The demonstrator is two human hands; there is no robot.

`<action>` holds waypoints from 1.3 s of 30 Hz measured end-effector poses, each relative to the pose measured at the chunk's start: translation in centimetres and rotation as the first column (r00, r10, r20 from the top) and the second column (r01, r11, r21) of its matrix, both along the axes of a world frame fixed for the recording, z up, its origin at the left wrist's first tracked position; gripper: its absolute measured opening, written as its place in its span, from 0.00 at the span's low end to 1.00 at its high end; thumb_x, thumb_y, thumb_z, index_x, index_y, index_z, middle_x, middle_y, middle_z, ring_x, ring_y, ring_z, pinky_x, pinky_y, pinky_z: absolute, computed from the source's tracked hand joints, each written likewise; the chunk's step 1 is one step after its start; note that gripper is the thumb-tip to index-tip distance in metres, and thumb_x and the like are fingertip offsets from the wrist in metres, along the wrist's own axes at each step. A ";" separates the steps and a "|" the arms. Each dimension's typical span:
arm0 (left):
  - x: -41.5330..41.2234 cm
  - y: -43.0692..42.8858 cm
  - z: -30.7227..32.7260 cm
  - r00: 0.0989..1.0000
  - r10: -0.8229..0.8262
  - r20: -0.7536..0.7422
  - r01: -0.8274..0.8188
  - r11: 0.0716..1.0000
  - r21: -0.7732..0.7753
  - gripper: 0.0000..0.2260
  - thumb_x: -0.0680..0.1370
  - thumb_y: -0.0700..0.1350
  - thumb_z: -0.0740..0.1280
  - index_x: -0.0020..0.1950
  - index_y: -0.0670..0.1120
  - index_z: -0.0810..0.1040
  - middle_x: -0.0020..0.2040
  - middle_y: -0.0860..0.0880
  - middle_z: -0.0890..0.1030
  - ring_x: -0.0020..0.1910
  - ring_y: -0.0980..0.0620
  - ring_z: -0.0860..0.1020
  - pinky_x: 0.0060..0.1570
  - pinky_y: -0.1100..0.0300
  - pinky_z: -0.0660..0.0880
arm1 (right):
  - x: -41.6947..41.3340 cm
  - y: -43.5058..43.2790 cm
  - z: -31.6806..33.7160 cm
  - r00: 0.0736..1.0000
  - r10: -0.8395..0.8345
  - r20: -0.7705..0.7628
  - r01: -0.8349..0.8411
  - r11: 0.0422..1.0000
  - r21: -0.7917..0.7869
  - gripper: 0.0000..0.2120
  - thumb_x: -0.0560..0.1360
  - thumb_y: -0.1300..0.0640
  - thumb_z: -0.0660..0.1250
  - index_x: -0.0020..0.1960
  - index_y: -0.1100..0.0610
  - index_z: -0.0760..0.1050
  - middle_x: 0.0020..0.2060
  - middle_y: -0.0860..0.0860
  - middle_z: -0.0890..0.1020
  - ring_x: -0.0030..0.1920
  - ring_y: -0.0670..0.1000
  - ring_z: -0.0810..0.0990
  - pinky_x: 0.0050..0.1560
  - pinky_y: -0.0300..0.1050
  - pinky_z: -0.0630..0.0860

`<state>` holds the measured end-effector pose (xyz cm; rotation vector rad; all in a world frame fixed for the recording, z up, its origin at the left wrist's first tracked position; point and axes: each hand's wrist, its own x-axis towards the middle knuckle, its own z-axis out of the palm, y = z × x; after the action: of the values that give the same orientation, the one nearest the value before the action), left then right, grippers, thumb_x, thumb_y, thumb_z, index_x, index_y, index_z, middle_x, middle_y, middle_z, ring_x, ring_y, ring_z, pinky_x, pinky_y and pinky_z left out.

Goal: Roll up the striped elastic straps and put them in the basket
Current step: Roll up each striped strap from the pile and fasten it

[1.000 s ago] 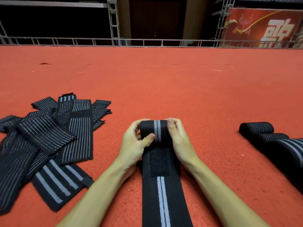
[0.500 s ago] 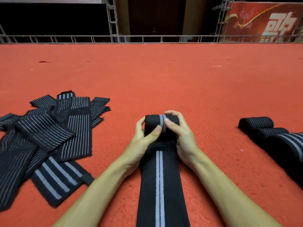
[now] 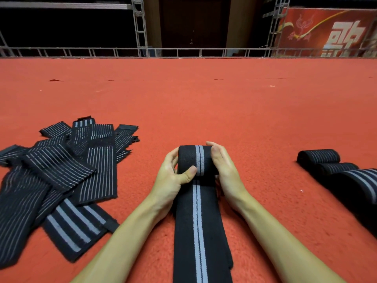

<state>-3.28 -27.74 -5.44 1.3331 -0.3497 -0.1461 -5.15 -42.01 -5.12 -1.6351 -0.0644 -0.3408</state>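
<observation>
A black elastic strap with a grey double stripe [image 3: 197, 225] runs along the red carpet toward me, its far end wound into a thick roll [image 3: 193, 160]. My left hand [image 3: 173, 176] grips the roll's left side, thumb pressed on its front. My right hand [image 3: 224, 170] curls round the right side. A heap of flat striped straps [image 3: 61, 174] lies to the left. No basket is in view.
Three rolled straps [image 3: 318, 158] lie in a row at the right, the nearest one [image 3: 359, 184] reaching the frame edge. Red carpet [image 3: 204, 103] stretches ahead to a metal truss rail [image 3: 183, 52]. A red banner [image 3: 326, 31] hangs at the far right.
The roll has grown thicker as both hands turned it toward me; the velcro patch seen a second ago is now wound inside. Less flat strap lies between my arms.
</observation>
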 end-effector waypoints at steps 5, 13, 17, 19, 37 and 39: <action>0.0 -0.1 -0.1 0.988 0.001 0.158 -0.006 1.000 0.027 0.26 0.66 0.34 0.68 0.62 0.52 0.72 0.55 0.49 0.80 0.53 0.55 0.79 0.52 0.63 0.75 | -0.3 0.1 0.3 1.000 -0.017 -0.008 0.017 1.000 0.015 0.27 0.72 0.31 0.57 0.54 0.52 0.75 0.47 0.46 0.82 0.49 0.43 0.80 0.54 0.43 0.75; -0.3 -0.1 -0.3 0.998 -0.070 0.007 0.068 0.989 0.129 0.33 0.64 0.51 0.75 0.66 0.59 0.67 0.59 0.49 0.78 0.55 0.55 0.80 0.59 0.55 0.76 | 0.0 -0.2 0.4 0.999 0.047 0.012 -0.049 0.967 0.250 0.14 0.69 0.46 0.71 0.49 0.52 0.77 0.45 0.55 0.82 0.45 0.53 0.80 0.51 0.54 0.76; -0.6 -0.4 0.1 0.988 -0.077 -0.134 0.088 0.993 0.081 0.45 0.56 0.66 0.77 0.67 0.50 0.65 0.60 0.48 0.79 0.55 0.54 0.81 0.59 0.51 0.76 | -0.3 -0.8 0.1 0.972 0.234 0.010 -0.226 0.923 0.313 0.18 0.70 0.57 0.70 0.59 0.52 0.74 0.49 0.57 0.81 0.47 0.55 0.80 0.51 0.52 0.77; -0.5 -0.5 0.4 0.979 -0.046 -0.200 0.053 0.998 0.028 0.46 0.55 0.70 0.74 0.65 0.48 0.66 0.57 0.47 0.81 0.53 0.51 0.82 0.55 0.51 0.77 | -0.3 -1.0 -0.2 0.950 0.311 0.015 -0.303 0.910 0.284 0.20 0.69 0.61 0.69 0.60 0.52 0.73 0.47 0.54 0.80 0.45 0.53 0.80 0.47 0.47 0.78; 0.0 0.0 -0.1 0.997 -0.056 0.043 0.055 0.998 0.038 0.30 0.69 0.40 0.73 0.67 0.52 0.64 0.55 0.43 0.80 0.49 0.51 0.81 0.45 0.58 0.79 | 0.2 0.1 0.0 0.998 0.035 -0.057 -0.037 0.999 -0.025 0.37 0.67 0.24 0.54 0.68 0.44 0.67 0.62 0.46 0.77 0.63 0.45 0.75 0.68 0.52 0.70; 0.0 0.0 -0.2 0.996 -0.066 0.054 0.063 0.996 0.058 0.28 0.71 0.40 0.70 0.66 0.53 0.63 0.53 0.47 0.79 0.48 0.55 0.81 0.45 0.63 0.78 | 0.2 -0.1 -0.1 0.998 0.009 -0.057 -0.013 0.998 -0.068 0.38 0.65 0.20 0.51 0.62 0.45 0.69 0.54 0.44 0.80 0.56 0.44 0.79 0.61 0.46 0.73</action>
<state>-3.24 -27.74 -5.65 1.3844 -0.4395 -0.1741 -4.97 -42.09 -5.27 -1.7101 -0.0422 -0.2866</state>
